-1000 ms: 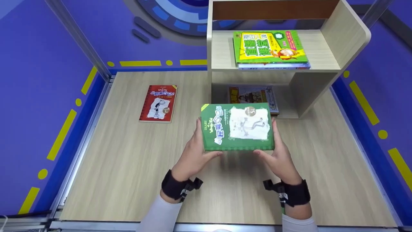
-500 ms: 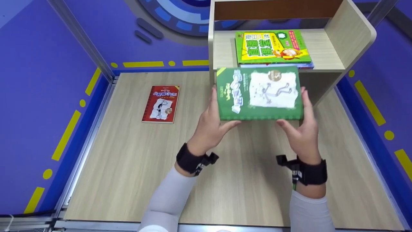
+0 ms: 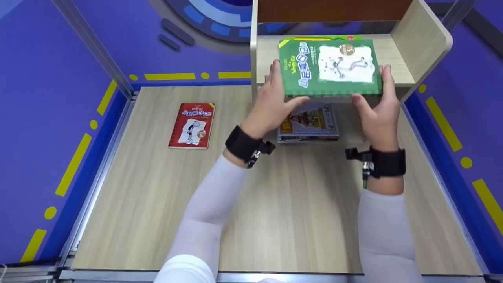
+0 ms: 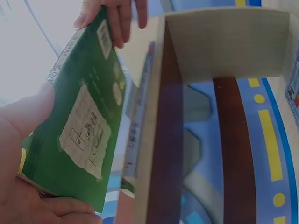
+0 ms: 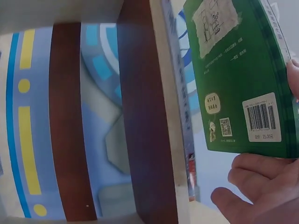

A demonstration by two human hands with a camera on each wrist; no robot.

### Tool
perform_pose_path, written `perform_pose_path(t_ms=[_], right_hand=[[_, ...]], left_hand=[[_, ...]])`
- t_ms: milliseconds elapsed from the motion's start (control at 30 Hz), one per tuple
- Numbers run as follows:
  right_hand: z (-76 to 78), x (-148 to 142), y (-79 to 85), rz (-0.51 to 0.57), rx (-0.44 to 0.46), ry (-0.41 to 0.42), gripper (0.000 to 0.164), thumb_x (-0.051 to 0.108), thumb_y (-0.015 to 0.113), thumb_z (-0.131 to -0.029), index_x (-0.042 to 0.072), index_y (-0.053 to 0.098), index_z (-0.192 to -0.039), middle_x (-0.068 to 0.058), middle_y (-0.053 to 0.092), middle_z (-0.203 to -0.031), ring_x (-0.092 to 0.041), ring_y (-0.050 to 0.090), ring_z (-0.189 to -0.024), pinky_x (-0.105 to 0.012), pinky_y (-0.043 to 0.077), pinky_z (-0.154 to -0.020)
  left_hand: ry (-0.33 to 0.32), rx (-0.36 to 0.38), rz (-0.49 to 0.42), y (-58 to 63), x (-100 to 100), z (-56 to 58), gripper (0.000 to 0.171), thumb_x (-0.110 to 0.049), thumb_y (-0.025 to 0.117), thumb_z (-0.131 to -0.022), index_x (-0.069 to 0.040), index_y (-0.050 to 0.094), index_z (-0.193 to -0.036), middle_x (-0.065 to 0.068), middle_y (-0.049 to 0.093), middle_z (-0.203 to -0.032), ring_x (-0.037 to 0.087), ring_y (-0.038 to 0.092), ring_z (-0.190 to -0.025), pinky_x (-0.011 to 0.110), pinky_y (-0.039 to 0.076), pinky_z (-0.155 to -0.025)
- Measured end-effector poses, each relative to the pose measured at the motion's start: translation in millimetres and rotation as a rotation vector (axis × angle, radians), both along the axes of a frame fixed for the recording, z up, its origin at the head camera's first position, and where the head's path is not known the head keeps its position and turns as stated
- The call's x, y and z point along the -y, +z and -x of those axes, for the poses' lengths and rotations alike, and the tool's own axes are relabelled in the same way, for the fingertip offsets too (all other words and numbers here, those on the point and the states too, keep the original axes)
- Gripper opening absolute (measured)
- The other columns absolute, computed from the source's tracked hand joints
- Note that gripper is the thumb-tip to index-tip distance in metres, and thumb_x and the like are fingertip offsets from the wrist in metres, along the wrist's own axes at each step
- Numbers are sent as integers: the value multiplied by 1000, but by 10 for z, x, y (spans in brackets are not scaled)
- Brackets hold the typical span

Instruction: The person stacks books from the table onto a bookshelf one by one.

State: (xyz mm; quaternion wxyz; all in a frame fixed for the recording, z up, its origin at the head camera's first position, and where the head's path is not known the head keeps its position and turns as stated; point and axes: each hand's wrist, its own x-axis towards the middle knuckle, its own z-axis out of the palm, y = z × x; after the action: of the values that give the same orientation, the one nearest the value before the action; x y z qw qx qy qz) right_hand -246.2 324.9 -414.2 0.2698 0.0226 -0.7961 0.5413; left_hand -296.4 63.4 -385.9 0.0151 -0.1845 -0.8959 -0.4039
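A green paperback book point(image 3: 300, 84) with a white cartoon panel is held level between both hands, front cover up. My left hand point(image 3: 269, 98) grips its left end, thumb at the near edge. At the opposite end, my right hand point(image 3: 381, 116) grips it the same way. In the head view the book overlaps the upper board of a wooden shelf point(image 3: 401, 59) and mostly hides a green and yellow book point(image 3: 342, 38) lying there. Both wrist views show the held book's green back cover point(image 5: 229, 77), apart from the board and the book stacked on it.
A red book point(image 3: 192, 125) lies on the table point(image 3: 157, 208) to the left. Several stacked books point(image 3: 310, 122) lie on the shelf's lower level. The shelf's side panel point(image 3: 426, 37) rises at the right; blue patterned walls point(image 3: 51, 98) enclose the table.
Both hands have carried the green book up and away from me, from in front of the shelf to over its upper board. The red book stays in place.
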Motion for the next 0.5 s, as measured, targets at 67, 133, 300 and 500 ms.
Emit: perform_pose_path(t_ms=[67, 133, 300, 500], right_hand=[[126, -19, 47, -36, 38, -5, 92, 20, 75, -100, 3, 17, -169, -16, 26, -176, -18, 26, -164, -20, 20, -131], [224, -42, 78, -77, 79, -10, 91, 23, 72, -102, 5, 14, -170, -14, 25, -176, -17, 26, -163, -20, 20, -131], [366, -119, 118, -169, 144, -48, 90, 33, 65, -107, 14, 7, -172, -10, 26, -176, -11, 22, -163, -21, 2, -133], [545, -216, 222, -228, 155, -51, 87, 35, 63, -107, 14, 8, -172, -8, 23, -177, -8, 18, -163, -20, -11, -130]], left_hand=[[18, 23, 30, 39, -27, 126, 122, -61, 71, -94, -6, -7, -170, 10, 1, -179, 26, 12, -167, 28, 9, -133], [29, 41, 49, 64, -54, 236, 123, -64, 69, -94, -7, -7, -170, 9, 1, -179, 26, 11, -167, 28, 8, -133], [10, 79, 63, 85, -134, 429, 124, -69, 67, -94, -9, -10, -170, 6, 2, -180, 26, 10, -167, 31, 10, -135], [26, 125, 96, 120, -214, 593, 122, -71, 64, -95, -11, -11, -170, 4, 1, -180, 29, 11, -167, 35, 13, -135]])
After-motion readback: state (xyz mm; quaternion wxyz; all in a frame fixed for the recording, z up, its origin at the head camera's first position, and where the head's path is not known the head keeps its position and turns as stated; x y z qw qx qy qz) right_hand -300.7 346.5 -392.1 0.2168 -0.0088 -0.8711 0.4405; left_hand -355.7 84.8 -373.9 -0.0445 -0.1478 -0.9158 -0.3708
